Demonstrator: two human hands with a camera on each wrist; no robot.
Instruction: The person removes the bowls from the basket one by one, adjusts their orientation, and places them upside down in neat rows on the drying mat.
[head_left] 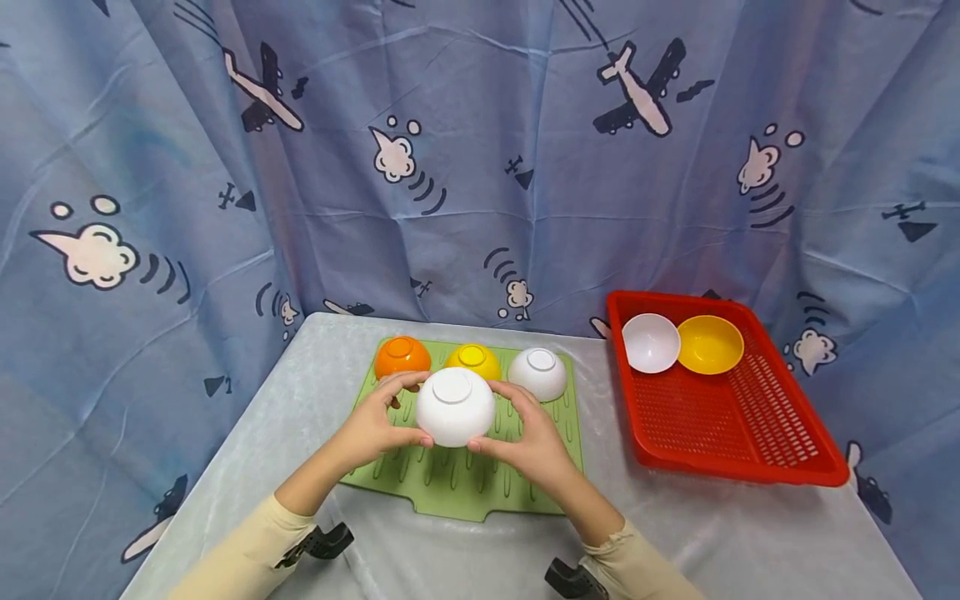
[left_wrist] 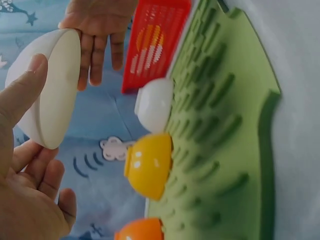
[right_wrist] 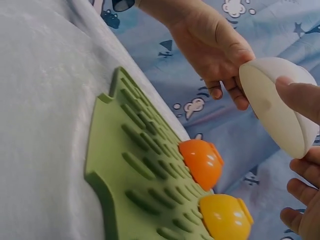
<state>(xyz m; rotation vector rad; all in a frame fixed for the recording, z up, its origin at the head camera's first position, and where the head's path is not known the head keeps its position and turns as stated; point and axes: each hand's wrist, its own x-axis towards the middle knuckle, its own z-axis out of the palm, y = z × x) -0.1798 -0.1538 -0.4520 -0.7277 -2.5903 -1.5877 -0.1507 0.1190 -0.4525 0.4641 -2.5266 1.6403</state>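
Both hands grip a white bowl (head_left: 454, 407) upside down above a green drying mat (head_left: 450, 492), its foot ring facing up. My left hand (head_left: 382, 421) pinches the bowl's left side between thumb and fingers. On the opposite side, my right hand (head_left: 525, 429) pinches it the same way. The left wrist view shows the raised bowl (left_wrist: 47, 90) apart from the mat (left_wrist: 225, 125). Along the mat's back edge three bowls rest upside down: an orange bowl (head_left: 402, 357), a yellow bowl (head_left: 480, 360) partly hidden behind the held one, and another white bowl (head_left: 538, 375).
To the right of the mat stands a red plastic basket (head_left: 795, 400) with slotted sides. Inside its back end sit a white bowl (head_left: 651, 343) and a yellow bowl (head_left: 711, 345), both with openings up. A blue patterned curtain (head_left: 480, 167) hangs behind the cloth-covered table (head_left: 300, 400).
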